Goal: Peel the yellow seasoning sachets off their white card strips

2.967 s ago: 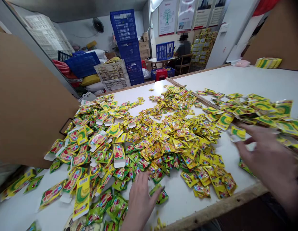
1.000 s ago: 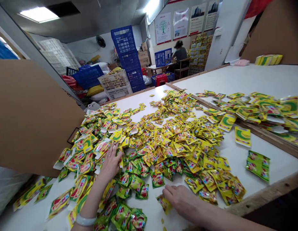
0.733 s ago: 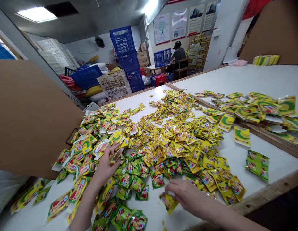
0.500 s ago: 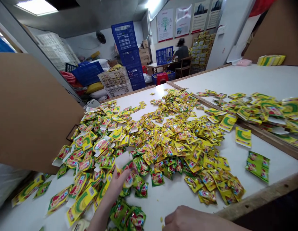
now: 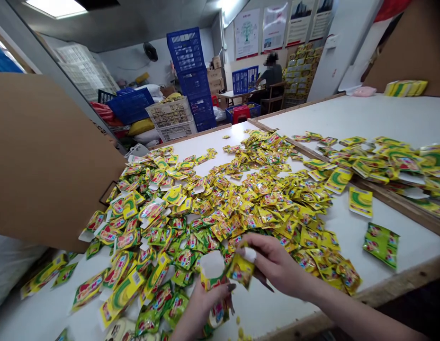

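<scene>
In the head view, your left hand (image 5: 205,303) had its grip closed round a small card box (image 5: 218,310), the thumb across its printed front. The box stood roughly upright, its white flap raised, likely because a propped, lifted box leaves its top within reach of the other hand. Your right hand (image 5: 267,263) had its grip pinched on a yellow sachet (image 5: 242,271) — just to the right of the box, near its flap. The sachet hung below your fingertips, perhaps held by its upper part so the lower end stayed free; whether it touched the box, I couldn't tell.

Beyond the box lay the heap of yellow sachets (image 5: 241,194), and to its left were green sachets (image 5: 184,259) and flat cartons (image 5: 122,298), probably kept close to spare you long reaches. Well to the right of the box, a green packet (image 5: 381,245) lay alone on the white surface (image 5: 276,308).
</scene>
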Action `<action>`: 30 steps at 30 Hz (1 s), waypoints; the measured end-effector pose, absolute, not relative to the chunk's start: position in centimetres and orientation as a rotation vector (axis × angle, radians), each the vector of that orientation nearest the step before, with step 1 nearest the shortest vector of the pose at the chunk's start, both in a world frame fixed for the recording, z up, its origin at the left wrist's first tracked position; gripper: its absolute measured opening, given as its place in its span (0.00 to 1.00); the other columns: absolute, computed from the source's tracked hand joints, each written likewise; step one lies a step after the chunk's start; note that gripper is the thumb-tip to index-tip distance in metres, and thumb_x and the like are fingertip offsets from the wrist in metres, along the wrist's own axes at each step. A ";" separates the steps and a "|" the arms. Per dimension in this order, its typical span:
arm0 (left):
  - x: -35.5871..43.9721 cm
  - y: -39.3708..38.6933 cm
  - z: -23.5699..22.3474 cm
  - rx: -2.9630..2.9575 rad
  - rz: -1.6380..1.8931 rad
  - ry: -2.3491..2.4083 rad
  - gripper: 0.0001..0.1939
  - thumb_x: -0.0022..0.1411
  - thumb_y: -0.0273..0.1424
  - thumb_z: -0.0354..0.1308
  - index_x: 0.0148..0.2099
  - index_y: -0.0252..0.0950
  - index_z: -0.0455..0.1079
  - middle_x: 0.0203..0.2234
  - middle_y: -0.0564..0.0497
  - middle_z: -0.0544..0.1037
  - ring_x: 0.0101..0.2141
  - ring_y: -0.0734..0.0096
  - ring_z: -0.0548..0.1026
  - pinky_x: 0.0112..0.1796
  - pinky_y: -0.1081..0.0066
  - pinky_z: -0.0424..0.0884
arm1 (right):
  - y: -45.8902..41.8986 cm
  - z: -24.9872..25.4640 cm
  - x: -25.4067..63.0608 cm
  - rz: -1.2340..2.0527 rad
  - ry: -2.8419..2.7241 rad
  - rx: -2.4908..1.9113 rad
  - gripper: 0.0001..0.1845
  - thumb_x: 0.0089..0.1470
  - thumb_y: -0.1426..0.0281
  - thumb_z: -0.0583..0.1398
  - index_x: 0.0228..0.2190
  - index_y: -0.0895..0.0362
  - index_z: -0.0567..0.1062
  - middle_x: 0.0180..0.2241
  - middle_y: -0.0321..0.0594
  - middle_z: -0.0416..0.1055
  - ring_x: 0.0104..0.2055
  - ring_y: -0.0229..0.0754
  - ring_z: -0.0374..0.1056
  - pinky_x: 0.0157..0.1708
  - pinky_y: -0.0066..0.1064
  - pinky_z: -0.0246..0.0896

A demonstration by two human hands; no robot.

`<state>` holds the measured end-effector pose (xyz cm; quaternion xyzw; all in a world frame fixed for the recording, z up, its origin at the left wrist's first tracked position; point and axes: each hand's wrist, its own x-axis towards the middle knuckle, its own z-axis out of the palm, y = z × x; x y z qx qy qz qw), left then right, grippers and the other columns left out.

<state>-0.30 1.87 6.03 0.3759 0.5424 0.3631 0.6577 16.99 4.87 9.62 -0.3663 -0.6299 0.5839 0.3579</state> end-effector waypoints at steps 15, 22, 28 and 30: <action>1.5 1.3 5.6 1.003 0.781 1.276 0.15 0.40 0.36 0.64 0.24 0.34 0.62 0.15 0.55 0.68 0.18 0.75 0.66 0.22 0.74 0.63 | 6.7 8.7 16.5 0.804 -2.228 -0.996 0.11 0.50 0.83 0.49 0.26 0.58 0.65 0.29 0.38 0.63 0.31 0.38 0.61 0.30 0.27 0.56; 1.8 0.9 5.6 0.991 0.758 1.222 0.15 0.42 0.34 0.64 0.27 0.35 0.61 0.16 0.56 0.67 0.19 0.75 0.66 0.23 0.74 0.63 | 5.7 9.5 16.4 0.653 -2.515 -0.980 0.13 0.47 0.84 0.50 0.31 0.59 0.68 0.33 0.40 0.66 0.29 0.36 0.63 0.26 0.25 0.55; 1.6 0.8 6.8 0.864 0.713 1.146 0.23 0.38 0.40 0.67 0.31 0.35 0.60 0.19 0.58 0.67 0.19 0.77 0.66 0.22 0.74 0.66 | 6.0 9.6 17.0 1.104 -2.232 -0.848 0.12 0.50 0.80 0.54 0.37 0.56 0.66 0.31 0.35 0.67 0.31 0.35 0.64 0.30 0.23 0.58; 1.3 0.7 6.9 0.866 0.694 1.113 0.23 0.39 0.42 0.66 0.32 0.36 0.60 0.20 0.57 0.68 0.18 0.77 0.67 0.22 0.73 0.66 | 6.0 8.8 17.3 1.172 -2.092 -0.927 0.07 0.51 0.76 0.55 0.35 0.56 0.66 0.27 0.33 0.66 0.26 0.34 0.61 0.25 0.23 0.57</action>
